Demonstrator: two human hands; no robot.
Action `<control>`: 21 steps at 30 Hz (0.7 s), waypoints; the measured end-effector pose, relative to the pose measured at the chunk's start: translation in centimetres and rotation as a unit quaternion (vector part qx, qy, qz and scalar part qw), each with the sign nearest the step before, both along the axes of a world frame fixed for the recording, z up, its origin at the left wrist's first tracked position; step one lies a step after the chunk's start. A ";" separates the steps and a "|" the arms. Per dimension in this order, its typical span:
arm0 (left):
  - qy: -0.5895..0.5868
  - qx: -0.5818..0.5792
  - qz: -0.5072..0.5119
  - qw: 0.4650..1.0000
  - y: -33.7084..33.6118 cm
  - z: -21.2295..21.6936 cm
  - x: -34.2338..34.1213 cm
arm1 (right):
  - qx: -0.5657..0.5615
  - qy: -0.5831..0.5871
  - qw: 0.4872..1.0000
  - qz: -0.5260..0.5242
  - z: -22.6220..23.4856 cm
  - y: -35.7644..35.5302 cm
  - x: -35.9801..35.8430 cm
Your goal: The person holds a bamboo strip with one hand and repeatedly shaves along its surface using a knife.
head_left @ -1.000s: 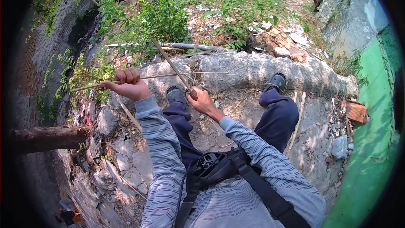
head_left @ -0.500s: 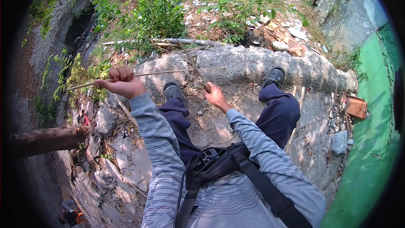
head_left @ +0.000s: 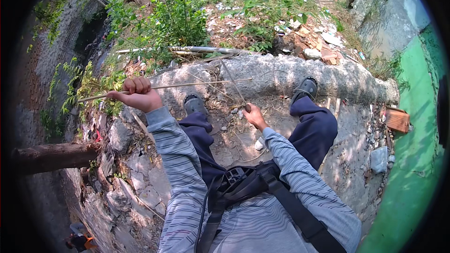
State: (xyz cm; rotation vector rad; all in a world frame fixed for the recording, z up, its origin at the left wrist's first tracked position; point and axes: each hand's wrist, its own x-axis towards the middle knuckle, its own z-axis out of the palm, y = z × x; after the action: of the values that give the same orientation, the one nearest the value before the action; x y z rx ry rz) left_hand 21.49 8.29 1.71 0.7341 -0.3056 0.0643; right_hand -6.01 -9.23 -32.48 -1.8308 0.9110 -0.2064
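Note:
My left hand [head_left: 137,94] is closed around a thin pale bamboo strip [head_left: 202,84], held out level across the front of me. A short end of the strip sticks out left of the fist, and the long end runs to the right. Lower and to the right, my right hand [head_left: 256,117] grips the brown handle of a long knife [head_left: 232,80]. Its blade points up and away from me, showing as a narrow line. In the picture the blade crosses the strip near its right end; whether they touch, I cannot tell.
A rough concrete ledge [head_left: 323,72] runs across beyond my feet, with a pipe [head_left: 201,49] and bushes [head_left: 176,28] behind it. More bamboo strips [head_left: 337,107] lie by my right leg. At left, a log [head_left: 56,156] juts out over a lower channel. A green surface [head_left: 398,173] borders the right.
My right hand has drawn the knife down and to the right, toward me. The blade has turned and looks narrower. My left hand keeps the strip in nearly the same place.

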 end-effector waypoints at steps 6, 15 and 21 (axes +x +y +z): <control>0.008 -0.013 0.007 1.000 0.0 0.2 0.5 | -0.022 -0.071 0.996 0.040 2.5 2.2 1.7; 0.011 -0.011 0.000 1.000 -0.4 0.1 0.3 | 0.003 0.026 1.000 -0.016 -3.7 -2.1 -3.5; 0.018 -0.009 0.016 1.000 -0.2 0.3 0.4 | 0.019 -0.045 0.999 -0.012 -3.3 0.2 -2.1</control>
State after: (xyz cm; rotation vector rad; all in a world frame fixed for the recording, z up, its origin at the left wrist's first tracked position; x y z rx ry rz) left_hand 21.87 8.13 2.03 0.7216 -0.2591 0.0830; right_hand -8.08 -9.05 -35.74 -1.7625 0.8700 -0.2824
